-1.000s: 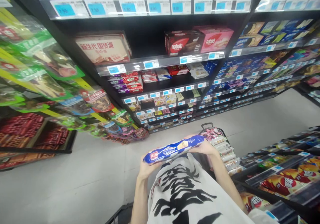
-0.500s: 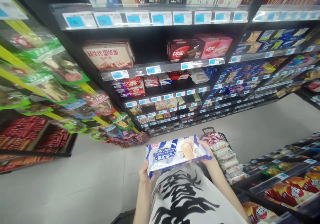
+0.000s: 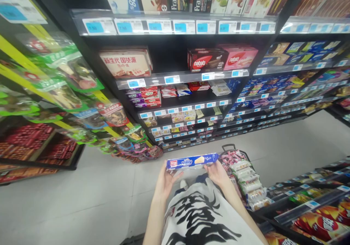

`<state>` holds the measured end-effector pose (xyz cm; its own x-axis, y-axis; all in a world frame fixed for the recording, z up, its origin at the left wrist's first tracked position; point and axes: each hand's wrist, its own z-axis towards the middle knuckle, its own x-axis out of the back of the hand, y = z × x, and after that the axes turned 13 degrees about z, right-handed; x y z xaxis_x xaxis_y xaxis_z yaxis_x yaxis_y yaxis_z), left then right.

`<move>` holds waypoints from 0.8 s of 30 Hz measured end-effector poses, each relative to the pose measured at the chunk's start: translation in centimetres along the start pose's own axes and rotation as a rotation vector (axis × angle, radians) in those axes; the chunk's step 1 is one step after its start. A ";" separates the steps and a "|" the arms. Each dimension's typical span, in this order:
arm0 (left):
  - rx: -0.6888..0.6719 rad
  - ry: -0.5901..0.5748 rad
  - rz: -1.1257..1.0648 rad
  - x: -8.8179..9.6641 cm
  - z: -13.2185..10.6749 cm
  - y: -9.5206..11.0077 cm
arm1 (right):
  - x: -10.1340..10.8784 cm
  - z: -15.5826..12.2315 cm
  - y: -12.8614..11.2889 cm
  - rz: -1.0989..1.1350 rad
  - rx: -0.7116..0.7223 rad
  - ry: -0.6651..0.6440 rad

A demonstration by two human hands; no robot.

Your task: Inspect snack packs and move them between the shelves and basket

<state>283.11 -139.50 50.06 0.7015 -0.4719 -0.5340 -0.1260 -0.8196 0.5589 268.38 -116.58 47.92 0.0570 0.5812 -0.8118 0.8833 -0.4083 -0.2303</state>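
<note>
Between my hands is a blue and white pack of wafer biscuits (image 3: 193,161), held level in front of my body with its narrow blue side facing up at me. My left hand (image 3: 167,177) grips its left end, with the fingers partly beneath it. At the right end, my right hand (image 3: 217,170) has hold of the pack, its fingers curled round the corner. The underside of the pack is hidden from me.
Ahead stands a black snack shelf (image 3: 175,79) with boxes and price tags. Hanging snack bags (image 3: 76,70) line the left. A basket of packaged snacks (image 3: 247,177) is by my right arm, beside a low shelf (image 3: 314,205). Grey floor (image 3: 109,197) shows at the left.
The wafer pack has been tipped so its narrow side shows instead of its broad printed face. Both hands still hold its ends. The shelves sit slightly lower in view.
</note>
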 end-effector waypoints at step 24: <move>-0.041 -0.047 0.120 0.8 1.6 1.8 | -1.5 0.5 -2.0 -0.426 0.175 0.231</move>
<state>282.30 -141.89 49.58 0.6493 -0.5814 -0.4903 -0.1777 -0.7428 0.6455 266.28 -116.98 49.36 -0.1724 0.8539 -0.4911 0.7605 -0.2016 -0.6173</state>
